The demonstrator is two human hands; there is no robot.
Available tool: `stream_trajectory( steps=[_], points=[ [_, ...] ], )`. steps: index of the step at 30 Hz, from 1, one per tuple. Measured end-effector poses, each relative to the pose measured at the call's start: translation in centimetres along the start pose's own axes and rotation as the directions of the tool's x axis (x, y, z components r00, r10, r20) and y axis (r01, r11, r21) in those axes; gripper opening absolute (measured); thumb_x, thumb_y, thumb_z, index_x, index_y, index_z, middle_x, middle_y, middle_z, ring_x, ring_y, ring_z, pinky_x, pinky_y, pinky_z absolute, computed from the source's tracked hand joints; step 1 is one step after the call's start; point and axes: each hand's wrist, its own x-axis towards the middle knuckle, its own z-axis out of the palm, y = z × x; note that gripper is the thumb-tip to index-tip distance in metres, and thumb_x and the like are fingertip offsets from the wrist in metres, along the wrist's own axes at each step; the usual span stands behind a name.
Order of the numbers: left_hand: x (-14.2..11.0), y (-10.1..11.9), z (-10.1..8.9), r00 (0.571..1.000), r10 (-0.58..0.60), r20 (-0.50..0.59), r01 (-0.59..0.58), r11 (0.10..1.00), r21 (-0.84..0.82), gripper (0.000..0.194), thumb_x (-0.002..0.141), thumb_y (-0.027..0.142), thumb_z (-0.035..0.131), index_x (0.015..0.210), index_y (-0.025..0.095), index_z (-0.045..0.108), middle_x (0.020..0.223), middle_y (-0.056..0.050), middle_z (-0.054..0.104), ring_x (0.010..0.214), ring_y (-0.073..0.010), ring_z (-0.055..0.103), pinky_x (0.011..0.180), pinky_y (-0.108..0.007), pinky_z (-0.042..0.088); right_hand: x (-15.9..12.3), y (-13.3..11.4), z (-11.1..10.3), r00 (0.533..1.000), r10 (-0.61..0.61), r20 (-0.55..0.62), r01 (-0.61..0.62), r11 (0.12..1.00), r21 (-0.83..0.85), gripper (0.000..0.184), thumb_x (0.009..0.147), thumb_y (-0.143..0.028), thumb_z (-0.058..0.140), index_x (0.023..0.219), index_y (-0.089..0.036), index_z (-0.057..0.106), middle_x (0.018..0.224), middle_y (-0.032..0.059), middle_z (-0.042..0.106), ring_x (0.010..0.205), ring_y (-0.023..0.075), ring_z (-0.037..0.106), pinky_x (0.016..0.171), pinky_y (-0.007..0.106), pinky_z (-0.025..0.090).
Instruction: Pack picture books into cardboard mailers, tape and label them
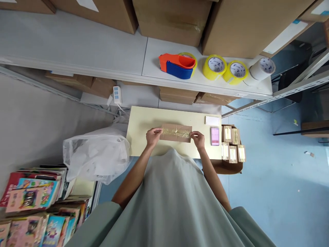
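Note:
A flat brown cardboard box (177, 138) lies over the middle of the pale yellow table (144, 118), with shiny clear tape running along its length. My left hand (153, 135) pinches its left end between thumb and fingers. At the opposite end, my right hand (197, 139) grips the right edge in the same way. To the right of my right hand lies a phone (215, 136) with a pinkish screen. Behind the phone is a small white box or pad (212, 120).
A shelf (108, 44) above the table bears large cartons, an orange-and-blue tape dispenser (177, 65), yellow tape rolls (214, 67) and a white roll (262, 68). Small taped boxes (232, 154) fill a carton at right. Left are a white plastic bag (96, 154) and book stacks (33, 195).

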Motion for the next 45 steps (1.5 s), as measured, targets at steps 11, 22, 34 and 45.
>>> stream_trajectory(
  steps=[11, 22, 34, 45],
  points=[
    [-0.6, 0.4, 0.0, 0.998, 0.07, -0.008, -0.07, 0.998, -0.007, 0.009, 0.088, 0.026, 0.074, 0.09, 0.026, 0.082, 0.103, -0.005, 0.088, 0.096, -0.0236, 0.083, 0.098, -0.036, 0.066, -0.2, -1.5, -0.4, 0.997, -0.076, 0.031, 0.08, 0.975, -0.206, 0.028, 0.086, -0.053, 0.072, 0.088, -0.025, 0.073, 0.099, 0.0096, 0.086, 0.083, 0.0287, 0.081, 0.078, 0.04, 0.065],
    [0.2, 5.3, -2.1, 0.812, 0.582, 0.026, -0.579, 0.801, 0.152, 0.014, 0.095, 0.024, 0.073, 0.108, 0.027, 0.078, 0.128, -0.012, 0.079, 0.13, -0.0342, 0.071, 0.121, -0.055, 0.057, -0.3, -12.4, -1.0, 0.855, -0.504, 0.122, 0.512, 0.78, -0.361, 0.037, 0.107, -0.058, 0.062, 0.106, -0.025, 0.078, 0.117, 0.0133, 0.079, 0.102, 0.0309, 0.081, 0.092, 0.049, 0.071],
    [-0.3, 20.2, -9.7, 0.569, 0.79, -0.228, -0.811, 0.586, 0.004, 0.019, 0.11, 0.024, 0.061, 0.119, 0.025, 0.078, 0.126, -0.005, 0.082, 0.126, -0.026, 0.074, 0.116, -0.044, 0.057, 12.0, -33.4, 4.9, 0.639, -0.721, 0.268, 0.602, 0.252, -0.757, 0.059, 0.11, -0.058, 0.064, 0.149, -0.013, 0.061, 0.144, 0.0248, 0.073, 0.137, 0.0422, 0.066, 0.123, 0.063, 0.048],
    [-1.0, 15.7, -12.3, 0.578, 0.768, -0.275, -0.814, 0.566, -0.13, 0.015, 0.108, 0.024, 0.063, 0.112, 0.025, 0.078, 0.118, -0.005, 0.084, 0.116, -0.0244, 0.077, 0.109, -0.042, 0.061, 9.2, -33.4, 6.3, 0.76, -0.591, 0.273, 0.404, 0.1, -0.909, 0.064, 0.116, -0.063, 0.052, 0.144, -0.006, 0.057, 0.123, 0.0266, 0.079, 0.122, 0.0376, 0.075, 0.113, 0.048, 0.051]
  ],
)
